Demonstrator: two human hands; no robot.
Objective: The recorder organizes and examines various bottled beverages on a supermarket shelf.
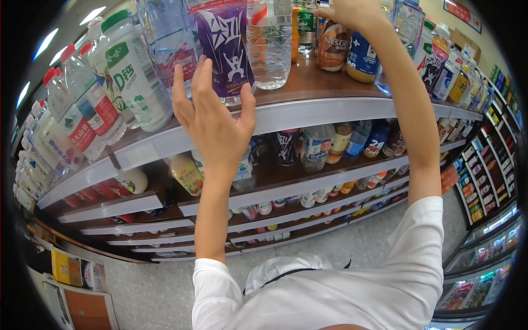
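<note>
On the brown top shelf (pixel 305 78), a purple-labelled drink bottle (pixel 231 53) stands near the front edge. My left hand (pixel 218 115) is raised before it with fingers apart. Its fingertips overlap the lower label and the clear bottle (pixel 165 37) to the left; whether they touch either cannot be made out. My right hand (pixel 359 14) reaches over the shelf at the upper edge of the picture, its far part cut off. Below it are a brown Nescafé bottle (pixel 332 45) and a blue-labelled bottle (pixel 359 57). What its fingers hold, if anything, is hidden.
A large clear water bottle (pixel 270 53) stands right of the purple one. White milk-drink bottles (pixel 138 78) and red-capped water bottles (pixel 93 99) line the shelf's left. A pale shelf edge strip (pixel 288 115) runs across. Lower shelves hold more bottles (pixel 317 146). Lit drink coolers (pixel 474 284) stand at right.
</note>
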